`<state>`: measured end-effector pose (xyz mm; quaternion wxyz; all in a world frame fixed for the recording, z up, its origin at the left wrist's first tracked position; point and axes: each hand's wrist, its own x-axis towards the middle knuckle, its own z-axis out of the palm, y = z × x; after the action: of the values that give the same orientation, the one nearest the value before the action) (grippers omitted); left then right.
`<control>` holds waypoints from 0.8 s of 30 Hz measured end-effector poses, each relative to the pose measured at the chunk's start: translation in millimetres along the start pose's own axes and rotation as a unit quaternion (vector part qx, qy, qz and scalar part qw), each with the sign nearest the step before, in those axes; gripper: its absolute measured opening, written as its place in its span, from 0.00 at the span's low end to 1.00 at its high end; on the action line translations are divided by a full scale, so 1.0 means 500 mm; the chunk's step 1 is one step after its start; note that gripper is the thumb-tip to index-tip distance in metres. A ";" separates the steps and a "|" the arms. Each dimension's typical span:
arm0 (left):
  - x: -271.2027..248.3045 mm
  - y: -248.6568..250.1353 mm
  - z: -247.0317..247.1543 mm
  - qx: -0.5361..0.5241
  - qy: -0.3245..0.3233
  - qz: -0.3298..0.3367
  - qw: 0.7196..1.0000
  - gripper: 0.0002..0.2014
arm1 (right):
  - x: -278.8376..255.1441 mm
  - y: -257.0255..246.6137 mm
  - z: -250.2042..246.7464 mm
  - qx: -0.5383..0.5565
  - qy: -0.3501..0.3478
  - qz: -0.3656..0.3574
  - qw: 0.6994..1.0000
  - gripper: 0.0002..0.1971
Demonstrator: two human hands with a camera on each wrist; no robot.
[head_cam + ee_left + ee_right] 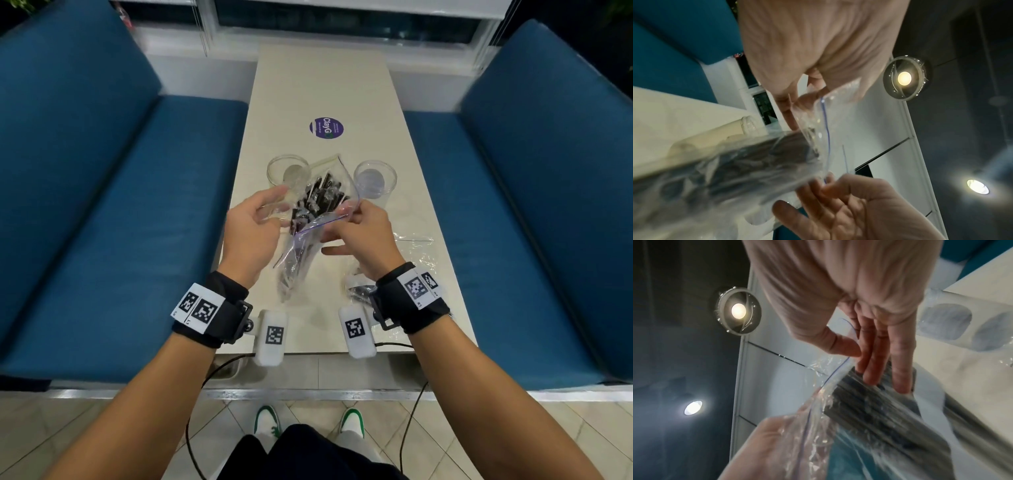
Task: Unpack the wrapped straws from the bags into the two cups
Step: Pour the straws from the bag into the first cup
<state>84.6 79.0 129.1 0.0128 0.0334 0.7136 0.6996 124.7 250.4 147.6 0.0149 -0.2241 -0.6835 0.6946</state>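
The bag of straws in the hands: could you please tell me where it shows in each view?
Head: the bag is at centre.
Left wrist: it runs from lower left to centre.
Right wrist: it fills the lower centre and right.
Shared landmark: the blue zip line at its mouth.

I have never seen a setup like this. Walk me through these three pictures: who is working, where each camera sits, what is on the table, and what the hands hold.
There is no machine here, only a person wearing cameras. The wide picture comes from the head, looking down. The other two come from the wrists, looking along the fingers. The left hand and right hand each pinch one side of the mouth of a clear zip bag full of dark wrapped straws. On the cream table stand two clear plastic cups, seemingly empty. A second clear bag lies near the right wrist.
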 end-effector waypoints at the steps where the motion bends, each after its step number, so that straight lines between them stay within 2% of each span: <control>1: 0.002 0.002 -0.006 0.006 0.009 0.010 1.000 0.29 | 0.002 -0.002 -0.005 0.025 0.005 0.000 1.000 0.15; 6: 0.014 0.008 -0.035 0.015 0.087 0.005 0.996 0.26 | 0.022 0.004 -0.021 0.067 0.054 0.008 0.996 0.21; 8: 0.023 0.008 -0.039 -0.021 0.095 -0.012 0.995 0.21 | 0.026 0.007 -0.024 0.087 0.058 0.022 0.994 0.24; 9: 0.024 0.010 -0.040 -0.062 0.082 -0.020 0.995 0.19 | 0.026 0.007 -0.024 0.106 0.049 0.027 0.993 0.22; 10: 0.021 0.014 -0.041 -0.106 0.055 -0.033 0.992 0.22 | 0.023 0.004 -0.021 0.128 0.035 0.034 0.991 0.18; 12: 0.007 0.010 -0.043 -0.169 -0.014 -0.056 0.984 0.39 | 0.015 -0.005 -0.016 0.175 0.013 0.056 0.983 0.17; 14: -0.013 -0.004 -0.044 -0.188 -0.076 -0.065 0.977 0.48 | 0.009 -0.013 -0.014 0.209 -0.009 0.072 0.975 0.19; 16: -0.021 -0.032 -0.043 -0.171 -0.115 -0.087 0.975 0.48 | 0.005 -0.018 -0.017 0.232 -0.034 0.084 0.968 0.19; 20: -0.016 -0.079 -0.033 -0.087 -0.284 -0.102 0.950 0.40 | 0.001 -0.013 -0.015 0.252 -0.104 0.091 0.958 0.14; 22: -0.020 -0.093 -0.026 -0.088 -0.278 -0.122 0.949 0.37 | -0.001 -0.010 -0.009 0.264 -0.125 0.091 0.952 0.11; 24: -0.028 -0.097 -0.019 -0.096 -0.230 -0.123 0.961 0.32 | 0.000 -0.007 -0.010 0.222 -0.107 0.082 0.966 0.05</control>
<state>96.6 67.5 80.5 0.2659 0.1037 0.6195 0.7313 125.5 255.3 150.9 -0.0661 -0.1946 -0.4888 0.8478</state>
